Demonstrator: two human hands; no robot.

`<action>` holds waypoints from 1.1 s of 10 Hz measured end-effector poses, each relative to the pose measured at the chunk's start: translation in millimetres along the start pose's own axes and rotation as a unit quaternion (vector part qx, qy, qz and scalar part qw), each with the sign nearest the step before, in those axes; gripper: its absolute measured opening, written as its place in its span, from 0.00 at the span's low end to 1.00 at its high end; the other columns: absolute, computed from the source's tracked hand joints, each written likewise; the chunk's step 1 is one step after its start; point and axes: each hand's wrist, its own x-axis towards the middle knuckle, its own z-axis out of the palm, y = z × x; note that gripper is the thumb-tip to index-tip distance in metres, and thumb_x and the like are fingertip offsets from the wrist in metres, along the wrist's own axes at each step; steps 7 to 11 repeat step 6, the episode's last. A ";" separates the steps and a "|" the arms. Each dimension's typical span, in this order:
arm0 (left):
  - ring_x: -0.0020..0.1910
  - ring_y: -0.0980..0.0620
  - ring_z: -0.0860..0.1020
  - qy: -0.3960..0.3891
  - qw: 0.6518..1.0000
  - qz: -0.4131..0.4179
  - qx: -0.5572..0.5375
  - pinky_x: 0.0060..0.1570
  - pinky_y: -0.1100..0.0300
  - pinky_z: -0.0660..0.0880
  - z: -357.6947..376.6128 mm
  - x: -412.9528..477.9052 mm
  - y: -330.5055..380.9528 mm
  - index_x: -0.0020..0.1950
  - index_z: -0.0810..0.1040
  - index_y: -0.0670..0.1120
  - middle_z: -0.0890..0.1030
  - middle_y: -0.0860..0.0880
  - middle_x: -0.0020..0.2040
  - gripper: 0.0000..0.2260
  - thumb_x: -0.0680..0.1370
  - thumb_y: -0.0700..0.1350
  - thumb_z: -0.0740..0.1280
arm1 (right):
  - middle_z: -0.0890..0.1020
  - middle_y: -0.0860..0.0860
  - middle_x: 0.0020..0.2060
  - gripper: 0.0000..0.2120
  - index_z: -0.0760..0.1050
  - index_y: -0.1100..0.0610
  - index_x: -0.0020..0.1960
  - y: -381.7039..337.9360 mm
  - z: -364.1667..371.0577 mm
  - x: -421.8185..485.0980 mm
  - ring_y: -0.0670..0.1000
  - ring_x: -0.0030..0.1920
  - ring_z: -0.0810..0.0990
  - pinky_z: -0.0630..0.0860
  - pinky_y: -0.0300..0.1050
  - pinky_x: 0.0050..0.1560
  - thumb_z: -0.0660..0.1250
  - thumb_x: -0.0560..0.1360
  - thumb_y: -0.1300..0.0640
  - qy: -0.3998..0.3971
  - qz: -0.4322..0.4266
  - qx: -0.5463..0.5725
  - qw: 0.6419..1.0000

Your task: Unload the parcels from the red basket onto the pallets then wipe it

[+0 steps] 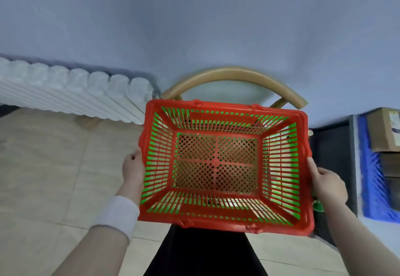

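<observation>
A: Where is the red basket [216, 104]?

B: Held in the air in front of the person, centre of view, opening tilted toward the camera. It is over a chair with a curved wooden back [233, 74]. The whole mesh bottom is visible, and green shows through the side slots.

A: Left hand [132, 168]?

B: On the basket's left rim, about halfway along. Its fingers [135, 156] are curled round the edge and gripping it. There is a white wristband [118, 215] on that wrist.

A: Right hand [326, 186]?

B: It mirrors the left, on the right rim. Its fingers [317, 170] are wrapped round the edge and gripping the basket. A small green thing [318, 206] sits just below that hand, against the basket wall. I can't tell what it is.

A: Parcels?

B: At the far right edge there is a cardboard parcel [386, 128] on top of darker boxes [391, 167]. They rest on a blue pallet [371, 180], well apart from the basket. The label is too blurred to read.

A: Surroundings?

B: A white radiator [65, 90] runs along the grey-blue wall [194, 27] on the left, its end near the basket's far-left corner. The floor [43, 167] is beige tile, with a dark strip [331, 146] between the basket and the pallet. The person's black clothing [205, 254] shows directly beneath the basket's near rim.
</observation>
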 end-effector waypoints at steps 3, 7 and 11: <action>0.45 0.44 0.78 -0.021 0.999 -0.043 -0.007 0.46 0.52 0.74 1.5 4.0 -10.7 0.51 0.74 0.41 0.79 0.42 0.48 0.17 0.80 0.54 0.56 | 0.78 0.54 0.31 0.31 0.74 0.57 0.38 2.4 13.9 6.6 0.56 0.33 0.77 0.69 0.42 0.31 0.51 0.72 0.30 0.046 -0.007 -0.018 0.999; 0.47 0.43 0.79 -0.041 0.998 -0.046 -0.030 0.51 0.49 0.76 -9.6 0.4 -14.9 0.56 0.75 0.42 0.80 0.43 0.49 0.15 0.80 0.51 0.57 | 0.78 0.55 0.36 0.21 0.74 0.58 0.44 18.1 -4.9 -16.0 0.55 0.32 0.73 0.66 0.42 0.31 0.65 0.71 0.38 0.099 0.011 0.039 0.994; 0.47 0.43 0.79 -0.041 0.998 -0.046 -0.030 0.51 0.49 0.76 -9.6 0.4 -14.9 0.56 0.75 0.42 0.80 0.43 0.49 0.15 0.80 0.51 0.57 | 0.78 0.55 0.36 0.21 0.74 0.58 0.44 18.1 -4.9 -16.0 0.55 0.32 0.73 0.66 0.42 0.31 0.65 0.71 0.38 0.099 0.011 0.039 0.994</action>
